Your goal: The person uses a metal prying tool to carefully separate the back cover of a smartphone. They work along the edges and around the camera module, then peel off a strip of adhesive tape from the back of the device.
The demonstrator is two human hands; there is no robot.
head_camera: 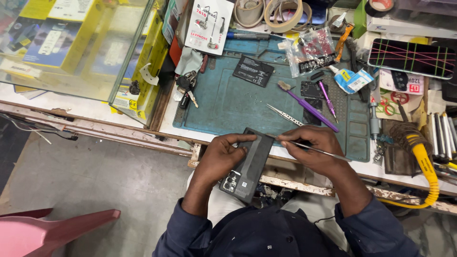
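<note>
Left hand (pixel 220 159) grips an opened dark phone (pixel 247 165), tilted, at the near edge of the teal work mat (pixel 228 104); right hand (pixel 312 147) pinches thin metal tweezers (pixel 314 150), tip at the phone's upper end. Mat items — black battery (pixel 253 71) near its far edge, purple brush (pixel 307 104) toward its right side, spare tweezers (pixel 284 115) mid-mat.

Counted: two hands, left hand (pixel 220 157), right hand (pixel 312 145). One opened phone (pixel 247 166) at frame centre. Two purple-handled tools (pixel 309 107) right of centre. Three tape rolls (pixel 281 12) along top edge. One bunch of keys (pixel 186 85) left of centre.
</note>
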